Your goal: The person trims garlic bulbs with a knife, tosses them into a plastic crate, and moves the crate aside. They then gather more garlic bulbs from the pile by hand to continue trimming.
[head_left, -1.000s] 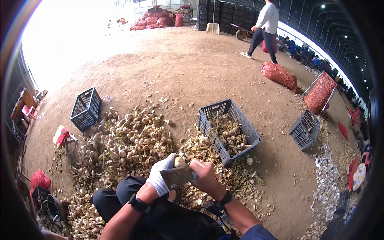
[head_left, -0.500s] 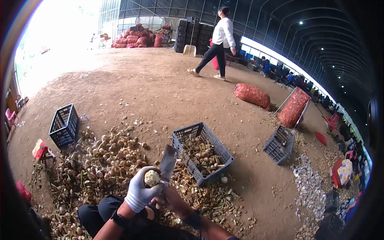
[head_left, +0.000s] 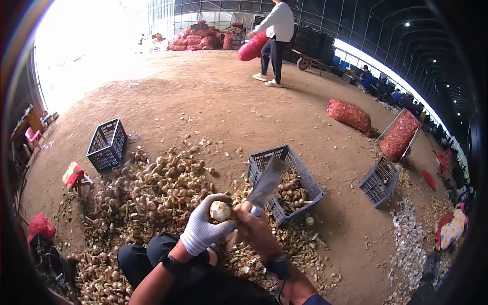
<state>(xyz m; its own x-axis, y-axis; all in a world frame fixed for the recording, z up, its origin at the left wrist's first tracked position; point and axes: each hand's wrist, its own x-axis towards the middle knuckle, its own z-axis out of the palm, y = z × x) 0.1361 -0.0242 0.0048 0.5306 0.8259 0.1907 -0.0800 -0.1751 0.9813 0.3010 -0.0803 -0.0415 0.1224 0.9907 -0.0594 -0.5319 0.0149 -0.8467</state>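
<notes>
My left hand (head_left: pixel 202 229), in a white knitted glove, is closed around a garlic bulb (head_left: pixel 220 210) whose pale cut face points up. Beside it, my bare right hand (head_left: pixel 255 227) grips a knife (head_left: pixel 267 182) with a broad, cleaver-like blade tilted up and away. The blade stands apart from the bulb and overlaps the near crate in view. Its handle is mostly hidden in my fingers. Below and left of my hands spreads a heap of garlic bulbs (head_left: pixel 168 183) with stems. Cut stem pieces (head_left: pixel 305 254) litter the ground at the right.
A dark plastic crate (head_left: pixel 316 195) holding garlic stands just ahead; other crates sit at left (head_left: pixel 108 158) and right (head_left: pixel 377 190). Full red mesh sacks (head_left: pixel 349 116) lie farther off. A person (head_left: pixel 277 30) walks at the back with a red sack (head_left: pixel 252 47).
My right hand and the knife have moved right, away from the bulb, and the blade leans more. The view has shifted left. The walking person now faces left and carries a red sack.
</notes>
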